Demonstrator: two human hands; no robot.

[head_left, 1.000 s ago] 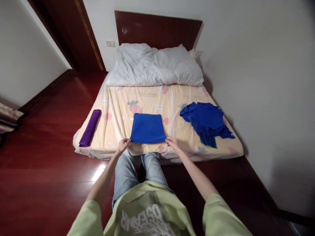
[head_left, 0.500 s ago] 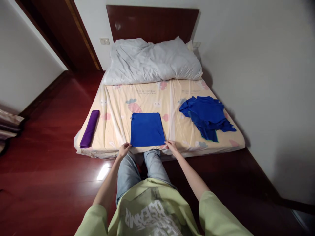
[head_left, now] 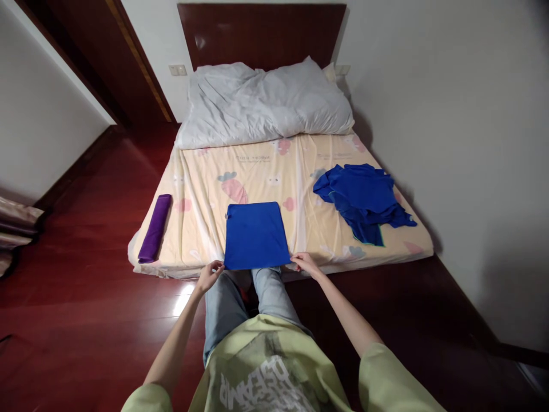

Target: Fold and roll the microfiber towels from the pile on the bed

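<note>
A flat blue cloth (head_left: 256,236), roughly square, lies at the front of the bed with its near edge drawn out to the mattress edge. My left hand (head_left: 210,276) pinches its near left corner. The near right corner is held between the fingertips of my right hand (head_left: 305,264). A small tag shows at the cloth's far left side. To the right, a loose, crumpled heap of blue cloths (head_left: 364,197) rests on the bed. At the left edge lies a purple cloth (head_left: 155,229), rolled or folded into a long narrow strip.
The bed (head_left: 201,189) has a cream sheet printed with carrots and rabbits. A grey-white quilt (head_left: 266,109) is bunched against the dark headboard (head_left: 261,34). A wall (head_left: 450,143) stands close on the right; dark red floor (head_left: 86,274) runs along the left.
Both hands have drawn the flat blue cloth a little toward me, its near edge now at the bed's front edge. The view has shifted slightly. The heap and purple cloth stay put.
</note>
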